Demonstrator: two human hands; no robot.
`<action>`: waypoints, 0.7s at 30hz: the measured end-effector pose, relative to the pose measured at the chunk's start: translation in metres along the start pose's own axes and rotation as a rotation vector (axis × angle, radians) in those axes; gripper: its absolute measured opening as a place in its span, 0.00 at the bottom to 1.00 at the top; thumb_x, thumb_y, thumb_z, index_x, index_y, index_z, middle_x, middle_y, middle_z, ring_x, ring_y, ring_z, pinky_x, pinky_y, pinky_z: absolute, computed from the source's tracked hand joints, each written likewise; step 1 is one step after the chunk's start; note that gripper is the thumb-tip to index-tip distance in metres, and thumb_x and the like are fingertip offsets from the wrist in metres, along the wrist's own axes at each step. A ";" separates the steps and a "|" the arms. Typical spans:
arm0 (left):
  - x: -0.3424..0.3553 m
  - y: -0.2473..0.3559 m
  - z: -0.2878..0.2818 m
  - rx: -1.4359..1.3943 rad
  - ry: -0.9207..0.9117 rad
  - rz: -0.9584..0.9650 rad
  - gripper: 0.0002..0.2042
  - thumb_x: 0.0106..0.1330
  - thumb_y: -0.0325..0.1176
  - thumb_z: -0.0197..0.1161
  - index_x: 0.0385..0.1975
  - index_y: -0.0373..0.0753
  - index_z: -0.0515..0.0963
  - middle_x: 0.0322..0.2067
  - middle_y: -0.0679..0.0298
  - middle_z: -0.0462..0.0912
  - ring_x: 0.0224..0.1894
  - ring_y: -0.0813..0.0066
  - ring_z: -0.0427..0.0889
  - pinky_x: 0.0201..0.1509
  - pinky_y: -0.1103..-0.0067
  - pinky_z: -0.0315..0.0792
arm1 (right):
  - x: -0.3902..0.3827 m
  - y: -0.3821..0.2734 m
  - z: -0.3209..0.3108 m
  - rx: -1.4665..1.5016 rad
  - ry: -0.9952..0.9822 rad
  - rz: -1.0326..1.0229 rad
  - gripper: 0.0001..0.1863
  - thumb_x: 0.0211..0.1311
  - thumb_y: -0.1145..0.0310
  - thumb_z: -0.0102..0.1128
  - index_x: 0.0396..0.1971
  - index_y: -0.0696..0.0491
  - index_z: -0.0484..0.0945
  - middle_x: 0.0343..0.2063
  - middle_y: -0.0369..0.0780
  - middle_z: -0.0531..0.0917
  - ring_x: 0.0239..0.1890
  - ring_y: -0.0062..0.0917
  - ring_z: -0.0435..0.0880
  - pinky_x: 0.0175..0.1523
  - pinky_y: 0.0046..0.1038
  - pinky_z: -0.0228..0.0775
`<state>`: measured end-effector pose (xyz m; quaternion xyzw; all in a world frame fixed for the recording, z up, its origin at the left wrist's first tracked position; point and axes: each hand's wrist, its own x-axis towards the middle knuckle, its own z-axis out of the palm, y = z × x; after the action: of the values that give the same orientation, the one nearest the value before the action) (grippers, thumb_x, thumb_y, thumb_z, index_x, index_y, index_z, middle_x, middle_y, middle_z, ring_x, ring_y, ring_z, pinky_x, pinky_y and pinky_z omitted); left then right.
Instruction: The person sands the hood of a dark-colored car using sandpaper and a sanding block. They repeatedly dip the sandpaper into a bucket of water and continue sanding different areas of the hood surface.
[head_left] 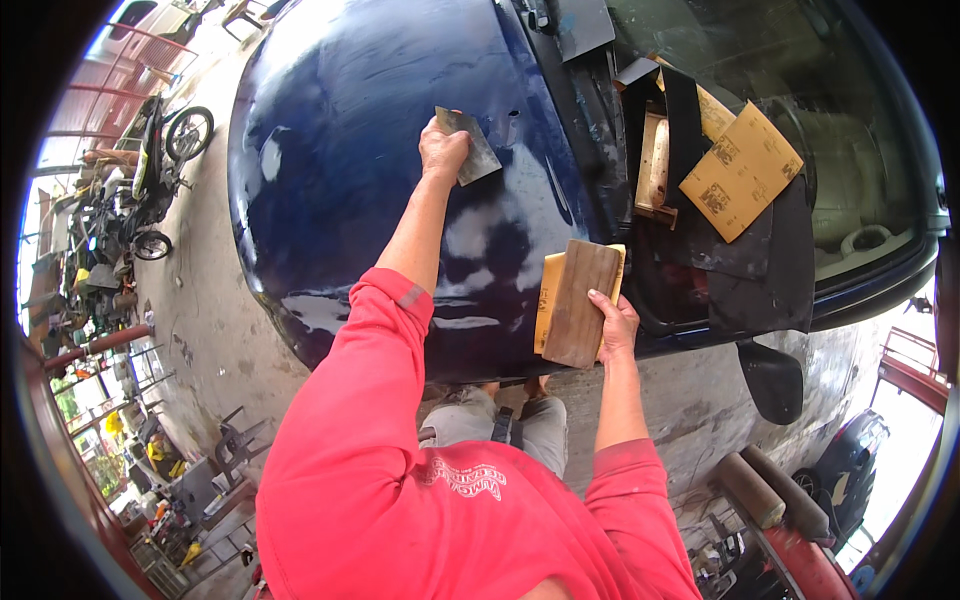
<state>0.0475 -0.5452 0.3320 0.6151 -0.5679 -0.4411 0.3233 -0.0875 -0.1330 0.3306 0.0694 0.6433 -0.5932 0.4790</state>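
Reaching over blue hood (350, 180), left hand (443, 150) (farther forward) gripping grey sheet (477, 155), right hand (619, 325) clasping brown board (580, 300)

Pinched in the left grip (443, 154), a thin grey sheet (474, 147) looks matt and scuffed, perhaps abrasive paper. Beneath it, the car hood (340, 180) is smooth, glossy painted metal. The right grip (619, 326) holds a grained, dull wooden board (580, 305) against yellow paper (547, 300). Beyond that grip, matt black sheeting (775, 275) overlies the shiny glass windshield (850, 170).
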 end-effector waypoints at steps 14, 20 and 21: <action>-0.015 0.012 0.006 0.172 0.032 0.175 0.21 0.58 0.28 0.61 0.52 0.44 0.86 0.50 0.51 0.91 0.59 0.49 0.88 0.64 0.64 0.79 | 0.000 0.000 -0.001 -0.016 -0.011 0.003 0.13 0.62 0.69 0.79 0.43 0.57 0.87 0.38 0.37 0.91 0.36 0.20 0.88 0.46 0.27 0.81; -0.023 0.013 0.007 0.029 -0.019 -0.073 0.21 0.57 0.27 0.61 0.52 0.44 0.87 0.50 0.52 0.91 0.59 0.51 0.88 0.64 0.64 0.79 | 0.000 0.001 -0.002 0.001 -0.012 -0.004 0.14 0.61 0.69 0.79 0.43 0.58 0.88 0.38 0.37 0.91 0.37 0.20 0.88 0.46 0.27 0.81; -0.024 0.013 0.008 0.068 -0.009 0.029 0.21 0.56 0.27 0.61 0.51 0.44 0.87 0.50 0.51 0.91 0.58 0.50 0.88 0.64 0.64 0.79 | 0.001 0.001 -0.002 0.008 -0.015 -0.006 0.14 0.61 0.69 0.79 0.43 0.58 0.88 0.38 0.37 0.91 0.37 0.21 0.88 0.46 0.27 0.81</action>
<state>0.0358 -0.5225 0.3443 0.6153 -0.5930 -0.4196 0.3062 -0.0880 -0.1318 0.3294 0.0651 0.6373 -0.5977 0.4819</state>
